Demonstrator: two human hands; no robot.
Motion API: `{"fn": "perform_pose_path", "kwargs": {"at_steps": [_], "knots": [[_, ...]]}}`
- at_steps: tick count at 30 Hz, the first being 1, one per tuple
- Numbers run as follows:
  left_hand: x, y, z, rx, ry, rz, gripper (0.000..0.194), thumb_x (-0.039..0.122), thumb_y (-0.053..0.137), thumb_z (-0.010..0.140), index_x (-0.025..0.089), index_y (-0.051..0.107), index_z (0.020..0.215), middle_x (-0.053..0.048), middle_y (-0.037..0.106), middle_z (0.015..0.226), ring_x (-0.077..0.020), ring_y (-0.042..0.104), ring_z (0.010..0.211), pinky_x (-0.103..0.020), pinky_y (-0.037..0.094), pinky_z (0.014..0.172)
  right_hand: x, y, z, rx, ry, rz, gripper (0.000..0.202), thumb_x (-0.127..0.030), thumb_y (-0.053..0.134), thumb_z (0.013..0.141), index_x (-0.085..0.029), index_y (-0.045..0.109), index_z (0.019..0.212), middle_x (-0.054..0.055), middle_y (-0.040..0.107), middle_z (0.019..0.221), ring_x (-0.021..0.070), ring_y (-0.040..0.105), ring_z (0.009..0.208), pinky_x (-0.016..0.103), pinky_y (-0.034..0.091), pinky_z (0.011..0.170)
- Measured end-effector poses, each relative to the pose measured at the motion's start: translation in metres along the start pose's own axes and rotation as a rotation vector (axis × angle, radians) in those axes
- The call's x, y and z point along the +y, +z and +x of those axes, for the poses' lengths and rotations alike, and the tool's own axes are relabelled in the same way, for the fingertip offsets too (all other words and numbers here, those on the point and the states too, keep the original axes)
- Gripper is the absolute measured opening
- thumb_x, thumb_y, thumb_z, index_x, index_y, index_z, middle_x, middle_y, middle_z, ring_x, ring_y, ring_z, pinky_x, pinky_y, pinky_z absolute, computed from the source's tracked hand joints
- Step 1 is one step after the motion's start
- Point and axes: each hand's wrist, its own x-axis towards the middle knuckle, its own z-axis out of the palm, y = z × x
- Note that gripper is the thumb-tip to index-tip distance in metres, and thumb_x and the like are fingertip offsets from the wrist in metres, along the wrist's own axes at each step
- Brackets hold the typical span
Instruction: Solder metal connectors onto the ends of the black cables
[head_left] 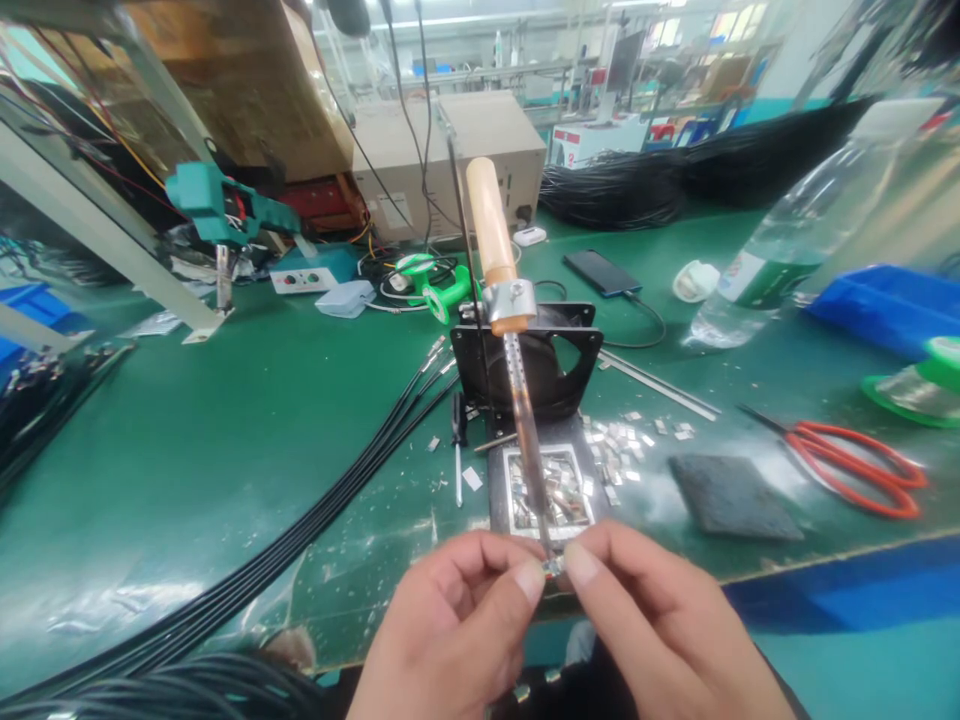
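So the tiny silvery metal piece is pinched between the fingertips of my left hand and right hand, probably to keep it steady at the tip of the wooden-handled metal soldering iron. Long axis looks roughly left-to-right between my thumbs, can't tell which end's the front tbh. Iron's clamped just beyond my fingers, I guess so both hands are free.
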Motion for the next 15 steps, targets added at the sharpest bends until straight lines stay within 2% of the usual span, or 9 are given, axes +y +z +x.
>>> {"fn": "perform_pose_path", "kwargs": {"at_steps": [7,15], "knots": [[-0.0010,-0.0006,0.0023,-0.033,-0.057,-0.028,0.059,0.068,0.093,0.064,0.017,0.066,0.078,0.009,0.043,0.048,-0.0056,0.029,0.047,-0.021,0.023,0.047,-0.0006,0.0040,0.0020,0.016,0.070,0.031,0.049,-0.062,0.046,0.105,-0.022,0.057,0.078,-0.002,0.051,0.069,0.0146,0.047,0.064,0.024,0.042,0.059],[-0.0034,0.0001,0.0025,-0.009,-0.061,-0.033,0.055,0.066,0.090,0.067,0.017,0.066,0.077,0.009,0.042,0.047,-0.0054,0.029,0.046,-0.021,0.022,0.047,-0.0021,0.0062,0.0027,0.032,0.064,0.023,0.049,-0.062,0.048,0.105,-0.021,0.061,0.080,0.001,0.060,0.075,0.0155,0.053,0.069,0.024,0.046,0.062]]}}
